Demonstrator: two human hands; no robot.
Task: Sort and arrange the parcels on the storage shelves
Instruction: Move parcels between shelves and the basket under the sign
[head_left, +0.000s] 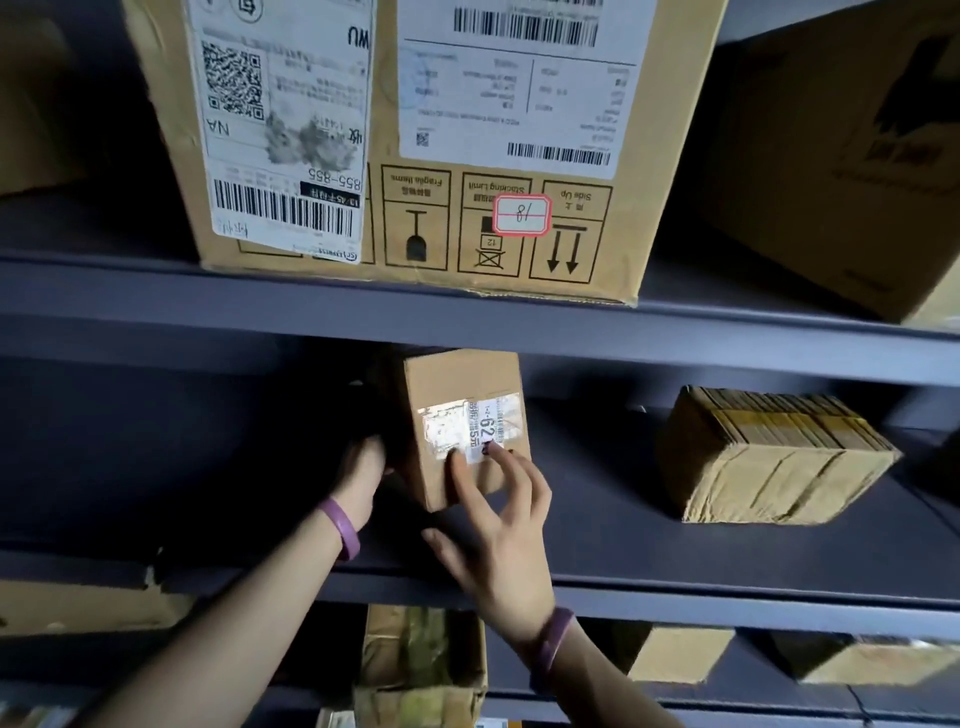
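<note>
Below the front edge of the middle shelf (727, 597), taped parcels (421, 660) sit on a lower grey metal level. Near that edge a small box (457, 384) stands upright. The right hand (498, 545) lays straight fingertips (457, 462) on its label (447, 423). The left hand (361, 478) lies against its left side, fingers hidden, so any grip is unclear. Toward the shelf's right end lies a tape-wrapped parcel (769, 467). At the upper shelf's (208, 306) front edge stands a large carton (415, 130).
</note>
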